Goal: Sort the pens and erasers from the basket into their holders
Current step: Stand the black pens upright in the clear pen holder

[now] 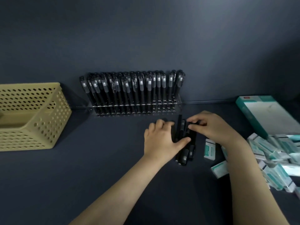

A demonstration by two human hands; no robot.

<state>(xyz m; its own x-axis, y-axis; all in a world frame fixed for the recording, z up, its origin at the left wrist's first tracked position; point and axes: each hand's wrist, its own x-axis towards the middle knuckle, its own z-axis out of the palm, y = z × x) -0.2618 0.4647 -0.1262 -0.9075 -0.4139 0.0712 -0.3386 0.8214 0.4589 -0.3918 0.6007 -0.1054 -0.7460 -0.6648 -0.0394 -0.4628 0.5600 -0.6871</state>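
Two hands meet over a small bundle of loose black pens (184,143) lying on the dark surface (97,159), just in front of the clear pen holder (134,109). The left hand (159,140) lies on the bundle's left side, its fingers spread and its thumb across the pens. The right hand (212,125) has its fingers curled onto the bundle's far end, pinching one pen there. The holder stands against the wall, nearly full of upright pens. Boxed erasers (272,153) lie scattered at right, beside a teal-edged box (266,114). The tan perforated basket (32,117) sits well apart at left.
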